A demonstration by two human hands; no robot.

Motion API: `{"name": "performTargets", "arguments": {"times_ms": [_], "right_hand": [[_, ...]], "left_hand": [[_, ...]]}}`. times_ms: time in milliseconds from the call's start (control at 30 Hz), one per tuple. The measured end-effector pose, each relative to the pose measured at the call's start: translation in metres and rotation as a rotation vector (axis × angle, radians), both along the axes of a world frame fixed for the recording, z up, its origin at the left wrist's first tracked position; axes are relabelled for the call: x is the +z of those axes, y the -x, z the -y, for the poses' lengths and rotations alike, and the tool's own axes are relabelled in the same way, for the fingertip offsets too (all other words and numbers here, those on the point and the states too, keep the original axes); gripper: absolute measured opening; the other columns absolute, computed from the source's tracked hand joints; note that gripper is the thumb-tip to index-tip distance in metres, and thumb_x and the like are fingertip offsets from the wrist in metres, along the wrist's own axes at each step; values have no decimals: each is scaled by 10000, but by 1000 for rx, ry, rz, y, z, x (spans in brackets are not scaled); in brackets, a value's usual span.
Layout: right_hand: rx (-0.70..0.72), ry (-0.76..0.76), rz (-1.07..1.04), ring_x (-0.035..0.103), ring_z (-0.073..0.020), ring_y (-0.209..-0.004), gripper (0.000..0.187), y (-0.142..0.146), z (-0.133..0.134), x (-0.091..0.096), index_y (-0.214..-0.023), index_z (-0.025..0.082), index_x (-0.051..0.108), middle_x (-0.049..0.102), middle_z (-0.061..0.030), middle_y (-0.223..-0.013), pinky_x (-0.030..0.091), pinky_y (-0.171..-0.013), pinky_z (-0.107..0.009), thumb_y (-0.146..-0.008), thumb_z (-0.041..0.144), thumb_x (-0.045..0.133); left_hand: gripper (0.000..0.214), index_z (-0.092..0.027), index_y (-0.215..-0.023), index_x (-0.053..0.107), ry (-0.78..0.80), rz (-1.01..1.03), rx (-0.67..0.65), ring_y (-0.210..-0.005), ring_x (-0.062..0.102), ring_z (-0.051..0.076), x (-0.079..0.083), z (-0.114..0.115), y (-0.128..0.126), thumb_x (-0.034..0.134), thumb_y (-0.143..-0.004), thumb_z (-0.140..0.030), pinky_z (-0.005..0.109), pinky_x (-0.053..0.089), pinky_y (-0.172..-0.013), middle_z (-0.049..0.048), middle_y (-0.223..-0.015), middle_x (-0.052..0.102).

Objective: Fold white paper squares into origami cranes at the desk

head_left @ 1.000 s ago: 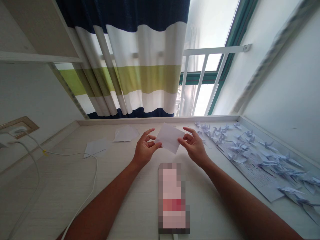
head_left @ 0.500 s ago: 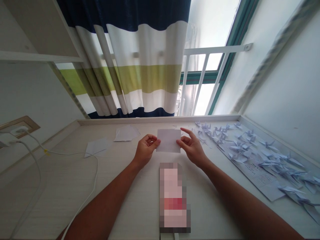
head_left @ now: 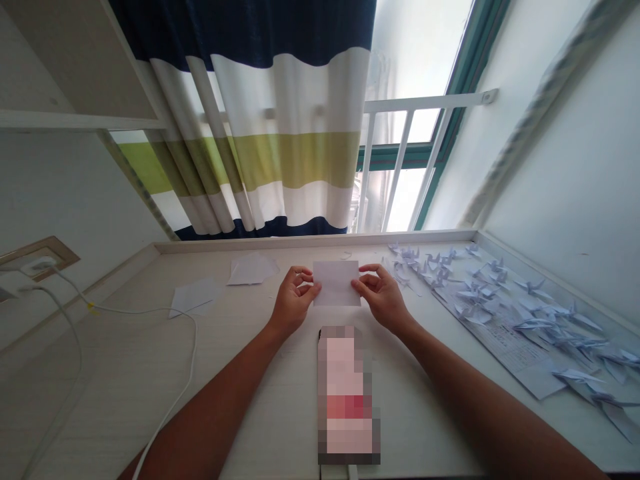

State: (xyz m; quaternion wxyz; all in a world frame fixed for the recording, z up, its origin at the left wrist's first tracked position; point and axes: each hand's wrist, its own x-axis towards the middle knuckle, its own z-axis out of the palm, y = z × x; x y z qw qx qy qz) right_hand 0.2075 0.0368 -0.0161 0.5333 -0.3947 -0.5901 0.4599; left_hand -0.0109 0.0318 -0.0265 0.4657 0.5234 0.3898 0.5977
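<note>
A small square of white paper (head_left: pixel 337 283) is held level just above the pale desk (head_left: pixel 250 373), squared to me. My left hand (head_left: pixel 293 301) pinches its left edge between thumb and fingers. My right hand (head_left: pixel 383 296) pinches its right edge the same way. Both forearms reach in from the bottom of the view.
A blurred upright object (head_left: pixel 347 393) stands on the desk just in front of my hands. Several folded paper cranes (head_left: pixel 500 293) lie along the right side on a printed sheet. Loose white sheets (head_left: pixel 253 268) lie at the back left. A white cable (head_left: pixel 165 320) crosses the left side. A striped curtain (head_left: pixel 270 133) hangs behind.
The paper was tilted and held higher; it has turned square and come down close to the desk. My right hand's fingers have closed in on its right edge.
</note>
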Motion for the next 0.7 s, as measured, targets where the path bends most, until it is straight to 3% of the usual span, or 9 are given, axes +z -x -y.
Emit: {"name": "performTargets", "arguments": {"times_ms": [200, 300, 467, 700], "right_hand": [[-106, -50, -45, 676, -200, -777, 406, 1, -1, 0, -920, 236, 583, 702, -17, -805, 557, -719, -350, -792, 537, 825], [-150, -36, -83, 704, -206, -816, 418, 1, 0, 2, -992, 235, 636, 699, -44, -967, 581, -703, -350, -767, 513, 853], [-65, -25, -101, 712, -199, -810, 433, 1, -1, 3, -1048, 233, 674, 714, -57, -1061, 600, -686, -350, -745, 464, 880], [-59, -45, -76, 711, -250, -947, 357, -8, -6, 8, -976, 220, 742, 760, -70, -1015, 622, -843, -445, -774, 491, 856]], "left_hand": [[386, -226, -1056, 592, -18, -1, 5, -717, 698, 115, 2, 2, -2, 838, -783, -346, 240, 533, -655, -12, -927, 666], [420, -210, -1078, 649, -25, 5, -10, -782, 746, 173, 2, 2, -4, 871, -743, -334, 287, 563, -690, 12, -920, 705], [337, -162, -1019, 745, -50, -18, 73, -755, 737, 181, 1, 1, -3, 851, -760, -351, 304, 558, -699, 46, -818, 755], [283, -164, -967, 768, -51, -53, 105, -762, 734, 182, 5, -2, 6, 848, -742, -316, 313, 567, -735, 51, -819, 769]]}}
